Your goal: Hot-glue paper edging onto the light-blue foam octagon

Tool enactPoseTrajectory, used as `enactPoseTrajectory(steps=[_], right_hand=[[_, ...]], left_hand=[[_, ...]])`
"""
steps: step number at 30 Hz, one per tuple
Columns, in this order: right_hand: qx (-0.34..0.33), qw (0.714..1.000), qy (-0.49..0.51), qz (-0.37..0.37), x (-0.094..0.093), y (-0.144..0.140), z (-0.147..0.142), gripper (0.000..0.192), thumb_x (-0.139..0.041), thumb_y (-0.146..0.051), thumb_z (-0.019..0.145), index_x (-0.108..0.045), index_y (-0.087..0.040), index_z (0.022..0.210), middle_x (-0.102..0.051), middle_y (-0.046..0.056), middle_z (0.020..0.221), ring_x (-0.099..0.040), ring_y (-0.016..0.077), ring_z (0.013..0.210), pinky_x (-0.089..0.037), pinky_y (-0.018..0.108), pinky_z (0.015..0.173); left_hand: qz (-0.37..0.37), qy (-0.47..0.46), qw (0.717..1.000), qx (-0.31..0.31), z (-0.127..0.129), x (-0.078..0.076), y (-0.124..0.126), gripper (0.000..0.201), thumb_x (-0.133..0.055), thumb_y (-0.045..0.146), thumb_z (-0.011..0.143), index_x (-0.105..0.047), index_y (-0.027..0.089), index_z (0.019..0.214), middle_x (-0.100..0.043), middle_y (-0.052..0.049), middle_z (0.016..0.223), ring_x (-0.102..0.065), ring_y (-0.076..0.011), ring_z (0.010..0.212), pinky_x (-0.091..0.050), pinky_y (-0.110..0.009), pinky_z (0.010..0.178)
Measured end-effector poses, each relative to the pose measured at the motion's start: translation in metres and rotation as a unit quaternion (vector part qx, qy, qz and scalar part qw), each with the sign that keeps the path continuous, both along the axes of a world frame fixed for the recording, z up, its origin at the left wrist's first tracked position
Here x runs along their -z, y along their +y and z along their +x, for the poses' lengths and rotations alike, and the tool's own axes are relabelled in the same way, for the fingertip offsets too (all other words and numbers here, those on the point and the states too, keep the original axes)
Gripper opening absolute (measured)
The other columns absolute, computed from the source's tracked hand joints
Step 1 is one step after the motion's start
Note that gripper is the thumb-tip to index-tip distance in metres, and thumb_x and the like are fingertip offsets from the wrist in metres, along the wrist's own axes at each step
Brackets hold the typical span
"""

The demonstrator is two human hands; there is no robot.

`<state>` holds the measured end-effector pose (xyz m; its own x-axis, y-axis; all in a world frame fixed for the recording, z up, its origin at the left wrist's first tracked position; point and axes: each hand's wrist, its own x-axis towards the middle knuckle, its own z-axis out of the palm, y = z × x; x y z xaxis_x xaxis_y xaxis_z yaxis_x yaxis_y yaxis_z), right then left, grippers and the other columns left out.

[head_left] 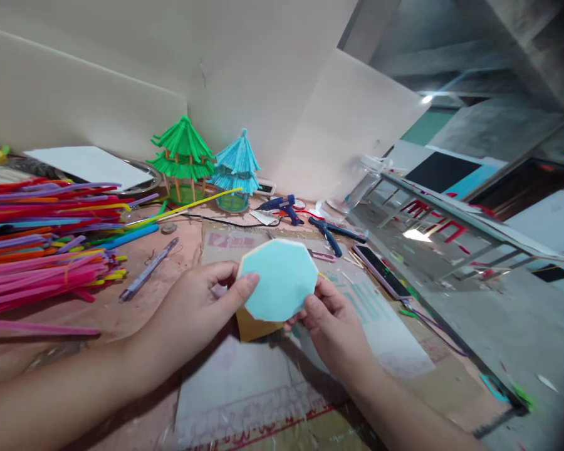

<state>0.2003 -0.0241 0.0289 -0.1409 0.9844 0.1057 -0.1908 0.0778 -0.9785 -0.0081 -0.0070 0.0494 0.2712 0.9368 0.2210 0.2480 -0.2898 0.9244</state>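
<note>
Between my two hands is a light-blue octagonal piece (279, 279) with a pale rim, its flat face turned toward me. My left hand (216, 294) pinches its left edge, thumb on the front face. At the lower right edge, my right hand (331, 319) grips it with thumb and fingers. Just below the octagon shows a tan square piece (258, 327), partly hidden behind it; whether it is held or lying on the table I cannot tell. Under my hands lies a printed plastic sheet (235, 388) on the table.
Pipe cleaner bundles (42, 244) and a pen (148, 269) lie left. Behind stand a green pagoda model (183, 163), a blue pagoda model (237, 169) and a glue gun (282, 207). Pliers (326, 235), a phone (383, 272) and a clear jar (357, 185) are toward the right.
</note>
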Motion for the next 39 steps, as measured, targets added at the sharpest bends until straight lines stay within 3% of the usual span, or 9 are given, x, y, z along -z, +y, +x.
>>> enactPoseTrajectory(steps=[5, 8, 10, 12, 17, 22, 29, 34, 39], right_hand=[[-0.008, 0.988, -0.136, 0.069, 0.008, -0.018, -0.014, 0.032, -0.073, -0.050, 0.081, -0.070, -0.026, 0.103, -0.073, 0.008, 0.098, -0.067, 0.0255, 0.097, -0.052, 0.044, 0.094], [0.100, 0.974, -0.186, 0.080, 0.004, -0.017, -0.009, 0.027, -0.058, -0.049, 0.091, -0.066, -0.024, 0.086, -0.068, 0.005, 0.079, -0.065, 0.0227, 0.079, -0.055, 0.037, 0.078], [0.160, 0.964, -0.206, 0.057, -0.002, -0.009, 0.001, 0.029, -0.055, -0.046, 0.092, -0.060, -0.022, 0.077, -0.059, 0.001, 0.064, -0.056, 0.0181, 0.061, -0.050, 0.031, 0.059], [0.157, 0.947, -0.277, 0.047, -0.009, 0.001, 0.011, 0.027, -0.055, -0.041, 0.090, -0.055, -0.021, 0.072, -0.054, -0.001, 0.060, -0.049, 0.0157, 0.055, -0.044, 0.028, 0.053], [0.079, 0.841, -0.522, 0.118, -0.010, 0.021, 0.012, 0.019, -0.050, -0.034, 0.086, -0.055, -0.020, 0.074, -0.062, 0.003, 0.070, -0.055, 0.0194, 0.066, -0.044, 0.031, 0.064], [0.083, 0.774, -0.611, 0.145, -0.003, 0.033, -0.001, 0.022, -0.047, -0.036, 0.088, -0.059, -0.018, 0.085, -0.063, 0.006, 0.073, -0.054, 0.0200, 0.065, -0.041, 0.032, 0.064], [-0.002, 0.776, -0.604, 0.183, -0.022, 0.012, 0.002, 0.016, -0.044, -0.024, 0.087, -0.058, -0.019, 0.082, -0.065, 0.005, 0.077, -0.056, 0.0192, 0.068, -0.043, 0.030, 0.065], [0.029, 0.734, -0.655, 0.176, -0.015, 0.024, -0.002, 0.016, -0.045, -0.027, 0.087, -0.058, -0.019, 0.085, -0.064, 0.006, 0.076, -0.056, 0.0206, 0.067, -0.041, 0.031, 0.063], [-0.004, 0.753, -0.634, 0.174, -0.019, 0.015, 0.001, 0.015, -0.044, -0.024, 0.087, -0.058, -0.018, 0.083, -0.065, 0.007, 0.078, -0.057, 0.0199, 0.070, -0.043, 0.030, 0.066]], left_hand=[[-0.065, -0.058, 0.995, 0.054, 0.011, 0.008, -0.006, 0.044, -0.047, 0.050, 0.097, -0.068, 0.017, 0.077, -0.071, -0.002, 0.075, -0.064, -0.0174, 0.069, -0.050, -0.027, 0.061], [0.055, 0.040, 0.994, 0.088, 0.010, 0.016, -0.005, 0.039, -0.043, 0.040, 0.101, -0.071, 0.020, 0.084, -0.072, -0.002, 0.083, -0.066, -0.0183, 0.080, -0.052, -0.030, 0.075], [0.171, 0.140, 0.972, 0.083, 0.005, 0.024, 0.001, 0.028, -0.048, 0.036, 0.099, -0.072, 0.022, 0.104, -0.072, -0.005, 0.102, -0.064, -0.0226, 0.099, -0.049, -0.038, 0.091], [0.242, 0.233, 0.940, 0.057, 0.001, 0.034, 0.009, 0.032, -0.056, 0.039, 0.094, -0.066, 0.020, 0.119, -0.066, -0.010, 0.120, -0.058, -0.0287, 0.113, -0.045, -0.047, 0.099], [0.247, 0.326, 0.910, 0.057, -0.001, 0.054, 0.020, 0.044, -0.058, 0.046, 0.091, -0.062, 0.015, 0.122, -0.063, -0.014, 0.126, -0.055, -0.0324, 0.118, -0.044, -0.051, 0.102], [0.245, 0.354, 0.901, 0.057, 0.002, 0.059, 0.021, 0.045, -0.056, 0.049, 0.090, -0.064, 0.015, 0.119, -0.064, -0.014, 0.122, -0.057, -0.0339, 0.114, -0.045, -0.052, 0.099], [0.255, 0.371, 0.891, 0.059, 0.002, 0.055, 0.019, 0.042, -0.054, 0.047, 0.092, -0.064, 0.015, 0.117, -0.065, -0.013, 0.123, -0.059, -0.0325, 0.113, -0.047, -0.049, 0.097], [0.261, 0.378, 0.885, 0.068, 0.001, 0.057, 0.021, 0.044, -0.051, 0.050, 0.093, -0.064, 0.014, 0.117, -0.064, -0.014, 0.119, -0.057, -0.0330, 0.113, -0.046, -0.050, 0.098], [0.255, 0.377, 0.888, 0.065, 0.001, 0.056, 0.020, 0.043, -0.054, 0.048, 0.092, -0.065, 0.014, 0.116, -0.063, -0.014, 0.122, -0.058, -0.0332, 0.114, -0.046, -0.051, 0.099]])
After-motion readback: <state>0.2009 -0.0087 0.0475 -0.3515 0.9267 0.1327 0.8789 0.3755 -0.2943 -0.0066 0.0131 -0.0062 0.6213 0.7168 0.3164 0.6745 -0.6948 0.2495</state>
